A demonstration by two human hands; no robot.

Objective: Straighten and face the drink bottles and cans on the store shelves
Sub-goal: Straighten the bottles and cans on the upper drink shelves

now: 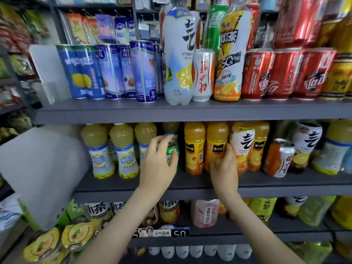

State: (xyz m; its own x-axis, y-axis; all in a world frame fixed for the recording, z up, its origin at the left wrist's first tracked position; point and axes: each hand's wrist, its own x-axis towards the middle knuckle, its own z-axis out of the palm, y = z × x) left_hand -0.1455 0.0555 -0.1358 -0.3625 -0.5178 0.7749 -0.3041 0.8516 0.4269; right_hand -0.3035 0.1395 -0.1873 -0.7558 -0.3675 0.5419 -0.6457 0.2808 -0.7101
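On the middle shelf (190, 185) my left hand (158, 164) grips a green can (173, 149) that stands between pale yellow juice bottles (123, 149) and orange juice bottles (194, 147). My right hand (225, 168) rests with straight fingers against an orange juice bottle (216, 143), beside a white-labelled bottle (242, 141). Further right an orange and white can (280, 159) leans tilted.
The top shelf (171, 111) carries blue cans (83, 71), a tall white bottle (179, 58), a white can (202, 75), an iced tea bottle (228, 60) and red cola cans (285, 73). A translucent divider (45, 178) stands at the left. Lower shelves hold tea bottles (169, 210).
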